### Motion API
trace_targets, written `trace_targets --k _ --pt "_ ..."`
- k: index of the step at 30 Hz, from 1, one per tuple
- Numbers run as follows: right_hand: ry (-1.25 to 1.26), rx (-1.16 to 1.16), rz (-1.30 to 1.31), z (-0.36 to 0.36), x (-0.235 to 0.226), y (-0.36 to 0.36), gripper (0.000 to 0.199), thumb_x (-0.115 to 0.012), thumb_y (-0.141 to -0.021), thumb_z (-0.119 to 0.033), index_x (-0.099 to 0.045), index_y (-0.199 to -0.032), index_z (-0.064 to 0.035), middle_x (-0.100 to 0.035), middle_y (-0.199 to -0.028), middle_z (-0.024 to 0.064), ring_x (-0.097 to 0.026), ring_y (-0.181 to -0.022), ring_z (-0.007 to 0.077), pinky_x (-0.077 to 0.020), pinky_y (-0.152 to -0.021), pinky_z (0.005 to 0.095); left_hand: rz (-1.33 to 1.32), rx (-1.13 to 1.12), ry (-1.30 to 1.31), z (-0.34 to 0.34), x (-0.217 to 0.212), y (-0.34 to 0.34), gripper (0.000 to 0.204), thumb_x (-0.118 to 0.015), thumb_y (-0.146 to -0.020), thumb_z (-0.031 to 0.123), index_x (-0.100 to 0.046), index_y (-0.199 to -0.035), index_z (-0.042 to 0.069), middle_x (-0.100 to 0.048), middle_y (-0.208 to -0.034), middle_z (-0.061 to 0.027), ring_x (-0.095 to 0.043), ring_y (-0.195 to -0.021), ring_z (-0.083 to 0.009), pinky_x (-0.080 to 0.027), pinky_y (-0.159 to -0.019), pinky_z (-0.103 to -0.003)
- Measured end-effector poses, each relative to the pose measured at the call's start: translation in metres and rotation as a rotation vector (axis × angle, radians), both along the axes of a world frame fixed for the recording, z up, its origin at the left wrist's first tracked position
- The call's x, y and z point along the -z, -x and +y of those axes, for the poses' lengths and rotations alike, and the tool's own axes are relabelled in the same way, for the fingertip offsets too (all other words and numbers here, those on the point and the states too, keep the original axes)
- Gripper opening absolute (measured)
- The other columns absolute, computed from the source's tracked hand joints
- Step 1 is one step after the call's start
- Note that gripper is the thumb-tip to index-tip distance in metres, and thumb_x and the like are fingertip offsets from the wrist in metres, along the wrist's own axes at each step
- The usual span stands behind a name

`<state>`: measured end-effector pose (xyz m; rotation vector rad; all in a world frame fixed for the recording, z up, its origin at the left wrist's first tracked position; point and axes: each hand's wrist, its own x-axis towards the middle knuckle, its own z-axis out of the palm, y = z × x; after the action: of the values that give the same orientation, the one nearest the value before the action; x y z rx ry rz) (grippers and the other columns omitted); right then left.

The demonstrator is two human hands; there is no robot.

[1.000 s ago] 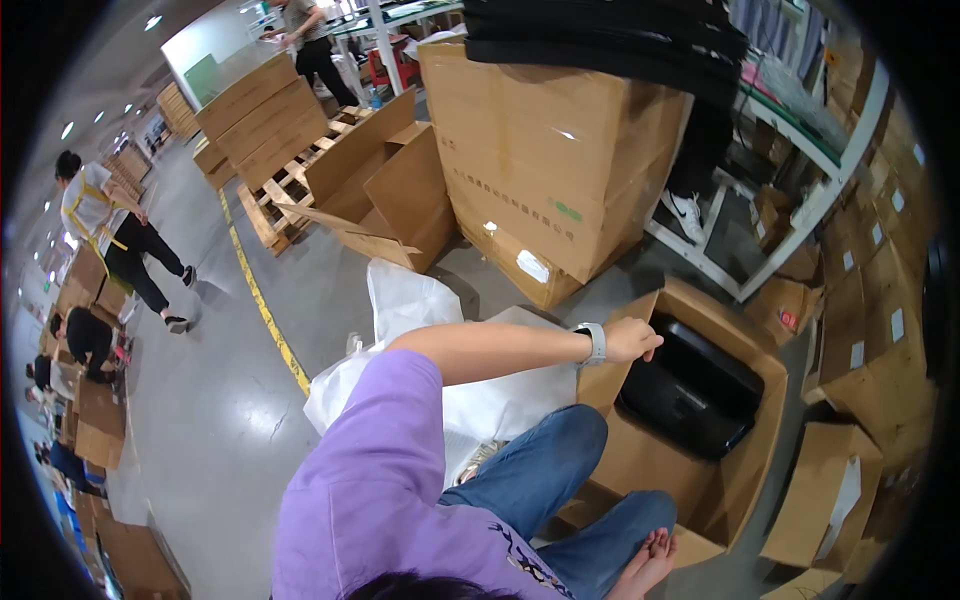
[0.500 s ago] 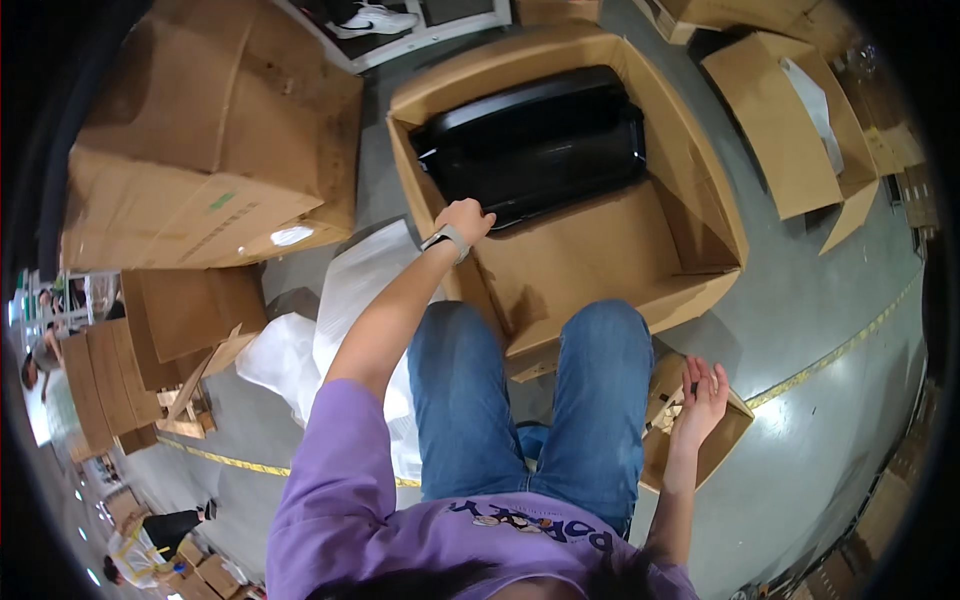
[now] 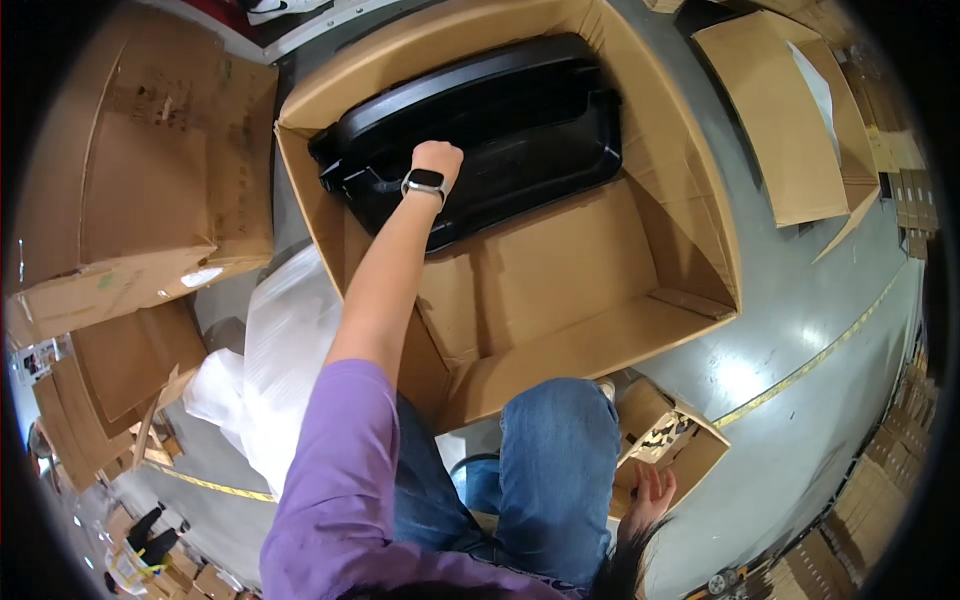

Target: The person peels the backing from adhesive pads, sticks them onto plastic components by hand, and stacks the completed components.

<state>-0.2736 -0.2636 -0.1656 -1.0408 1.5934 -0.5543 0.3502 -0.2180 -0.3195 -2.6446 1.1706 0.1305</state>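
A large black plastic shell-like part [image 3: 520,160] lies in the far half of an open cardboard box [image 3: 560,270]. My left hand [image 3: 437,160], a watch [image 3: 426,179] on its wrist, is closed in a fist over the middle of this part; what its fingers hold, if anything, is hidden. Low on the right, my right hand [image 3: 650,500] is at the near edge of a small open carton [image 3: 700,460]. Its fingers are curled, with a small dark piece seemingly between thumb and fingertips. Inside that carton lies a patterned item [image 3: 665,437].
White plastic wrapping [image 3: 285,350] lies on the floor left of the box. A big carton [image 3: 150,150] stands at the far left, with an opened box [image 3: 135,360] nearer. Another open carton [image 3: 780,120] is at the far right. Yellow tape [image 3: 810,365] marks the floor.
My left hand has moved from the black part's near edge to over its middle. My right hand has dropped down and nearer, to the small carton. The whole view has shifted.
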Motion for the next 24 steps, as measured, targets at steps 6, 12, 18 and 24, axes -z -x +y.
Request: trace_targets --k 6,12,18,24 --pt "-0.068 -0.028 -0.135 -0.022 0.015 -0.015 0.044 -0.056 -0.090 -0.006 -0.035 -0.129 -0.0081 -0.057 -0.115 0.0199 -0.061 -0.103 0.0298 -0.0496 -0.082 0.0336 0.116 0.446 0.104 0.023 -0.090 0.018 0.010 -0.058 -0.072 0.012 -0.065 -0.074 0.006 -0.066 -0.079 -0.0112 -0.065 -0.075 -0.0268 -0.052 -0.064 -0.037" --pt "0.040 -0.185 -0.299 -0.031 -0.061 -0.114 0.044 -0.049 -0.092 -0.005 -0.032 -0.133 0.0008 -0.058 -0.115 0.0215 -0.059 -0.106 0.0271 -0.0446 -0.092 0.0345 0.107 0.452 0.333 0.084 -0.233 0.040 0.020 -0.060 -0.081 0.025 -0.064 -0.068 0.009 -0.062 -0.065 -0.0114 -0.062 -0.062 -0.0300 -0.049 -0.054 -0.041" --pt "0.144 -0.254 -0.759 -0.024 -0.181 -0.133 0.034 -0.049 -0.093 -0.005 -0.042 -0.127 -0.0025 -0.059 -0.110 0.0187 -0.057 -0.098 0.0196 -0.0475 -0.081 0.0301 0.162 0.535 0.429 0.162 -0.371 0.148 0.022 -0.061 -0.078 0.026 -0.060 -0.064 0.009 -0.060 -0.061 -0.0118 -0.060 -0.058 -0.0316 -0.048 -0.051 -0.041" --pt "0.205 -1.103 -1.161 0.026 -0.282 -0.125 0.013 -0.050 -0.094 -0.007 -0.052 -0.106 -0.0020 -0.055 -0.095 0.0162 -0.056 -0.066 0.0123 -0.0507 -0.062 0.0237 0.438 0.780 0.394 0.220 -0.356 0.286 0.024 -0.060 -0.078 0.027 -0.062 -0.064 0.008 -0.061 -0.061 -0.0125 -0.061 -0.062 -0.0343 -0.047 -0.054 -0.045"
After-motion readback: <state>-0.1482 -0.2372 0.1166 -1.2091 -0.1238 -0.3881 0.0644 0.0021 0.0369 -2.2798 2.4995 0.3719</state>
